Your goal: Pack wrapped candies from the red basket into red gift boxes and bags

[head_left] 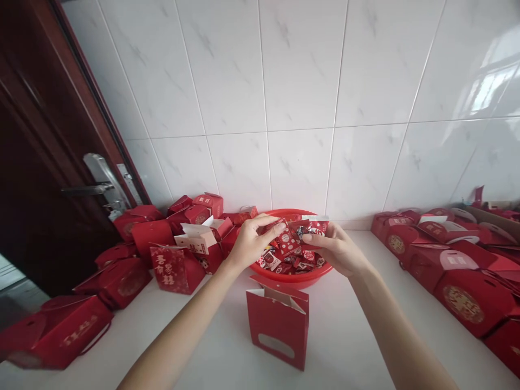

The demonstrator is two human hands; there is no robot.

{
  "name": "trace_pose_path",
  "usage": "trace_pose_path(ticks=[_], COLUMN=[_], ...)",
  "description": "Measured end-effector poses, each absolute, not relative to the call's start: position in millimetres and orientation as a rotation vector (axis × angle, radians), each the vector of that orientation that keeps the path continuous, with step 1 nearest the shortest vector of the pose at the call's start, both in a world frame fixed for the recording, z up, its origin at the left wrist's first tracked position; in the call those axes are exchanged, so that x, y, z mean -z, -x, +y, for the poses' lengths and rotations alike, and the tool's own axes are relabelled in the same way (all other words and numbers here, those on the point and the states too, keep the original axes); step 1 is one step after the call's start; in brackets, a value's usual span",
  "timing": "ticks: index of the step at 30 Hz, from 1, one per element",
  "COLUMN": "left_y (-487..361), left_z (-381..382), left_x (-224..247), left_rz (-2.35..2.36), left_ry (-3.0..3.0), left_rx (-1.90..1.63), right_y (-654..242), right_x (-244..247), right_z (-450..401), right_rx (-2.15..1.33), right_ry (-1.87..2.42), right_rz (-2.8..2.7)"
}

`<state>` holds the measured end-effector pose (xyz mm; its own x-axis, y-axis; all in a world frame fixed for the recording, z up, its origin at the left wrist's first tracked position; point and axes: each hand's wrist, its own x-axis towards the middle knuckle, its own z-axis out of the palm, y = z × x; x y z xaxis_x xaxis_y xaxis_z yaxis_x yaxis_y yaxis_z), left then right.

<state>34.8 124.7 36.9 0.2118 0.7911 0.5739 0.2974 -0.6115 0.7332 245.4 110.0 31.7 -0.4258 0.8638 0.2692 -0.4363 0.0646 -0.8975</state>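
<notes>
A red basket (291, 278) stands against the tiled wall with many red wrapped candies (271, 261) inside. Over it, my left hand (255, 241) pinches a red patterned packet (286, 238) between thumb and fingers. My right hand (335, 246) is closed on wrapped candies (303, 232), one of them dark and shiny, beside that packet. In front of the basket an upright red box (278, 325) stands with its top open and an oval window low on its front.
Several red gift boxes (170, 271) crowd the left side, some with open flaps. More red boxes (463, 295) line the right side. A dark door (52, 135) with a metal handle (91, 188) is at the far left.
</notes>
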Motion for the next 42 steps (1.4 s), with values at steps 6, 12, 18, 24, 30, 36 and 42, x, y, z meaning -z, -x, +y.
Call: trace_pose_path(ticks=[6, 12, 18, 24, 30, 36, 42], left_y=[-39.7, -26.5, 20.5, 20.8, 12.8, 6.5, 9.0], left_z=[87.5, 67.7, 54.3, 43.9, 55.2, 58.0, 60.4], left_x=[-40.2, -46.2, -57.2, -52.3, -39.5, -31.6, -31.4], left_rz=[0.974, 0.914, 0.956, 1.062, 1.178, 1.266, 1.321], left_ry=[-1.996, -1.720, -1.919, -2.280, -2.339, -2.122, -2.072], left_rx=[-1.613, -1.422, -0.990, -0.535, -0.584, -0.620, -0.534], right_y=[-247.7, -243.7, -256.0, -253.3, -244.4, -241.2, -240.2], right_x=[-48.5, -60.2, -73.6, -69.0, -61.9, -55.7, -56.4], right_z=[81.8, 52.2, 33.7, 35.7, 42.3, 47.8, 44.9], right_rx=[-1.556, -1.293, -1.038, -1.084, -1.234, -1.164, -1.090], right_ry=[0.492, 0.606, 0.650, 0.720, 0.743, 0.783, 0.803], right_rz=[-1.442, -1.608, -1.838, -1.969, -1.975, -1.998, -2.020])
